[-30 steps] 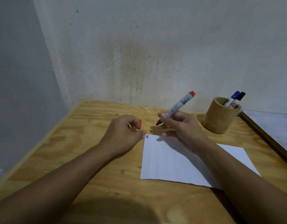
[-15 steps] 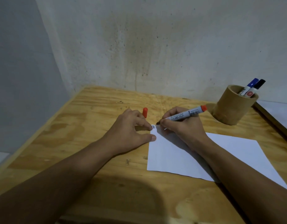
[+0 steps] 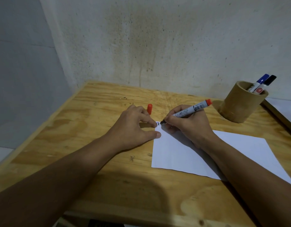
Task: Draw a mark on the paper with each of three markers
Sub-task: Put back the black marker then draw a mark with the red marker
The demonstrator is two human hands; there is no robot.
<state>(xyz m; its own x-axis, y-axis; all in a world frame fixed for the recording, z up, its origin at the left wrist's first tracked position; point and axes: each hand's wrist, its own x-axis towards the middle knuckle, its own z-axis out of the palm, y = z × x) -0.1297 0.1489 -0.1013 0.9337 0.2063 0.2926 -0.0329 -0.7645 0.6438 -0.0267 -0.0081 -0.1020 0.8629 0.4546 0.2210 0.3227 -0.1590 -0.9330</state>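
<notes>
A white sheet of paper [image 3: 207,154] lies on the wooden table [image 3: 92,128], with short dark marks [image 3: 158,123] at its far left corner. My right hand [image 3: 189,126] grips an uncapped red-ended marker [image 3: 190,110], its tip touching the paper beside those marks. My left hand [image 3: 133,126] presses finger and thumb on the paper's left corner. The red cap [image 3: 149,109] stands out between the left hand's fingers; how it is held is hidden. A blue marker [image 3: 258,82] and a black marker [image 3: 267,83] stand in a round wooden cup [image 3: 239,105].
The table fits into a corner between two stained walls. A dark-edged grey board [image 3: 282,112] lies at the far right, behind the cup. The table's front edge runs just below my forearms.
My right hand came down from above the table and laid the marker tip on the paper's corner. My left hand slid right onto the paper's edge. The camera tilted downward.
</notes>
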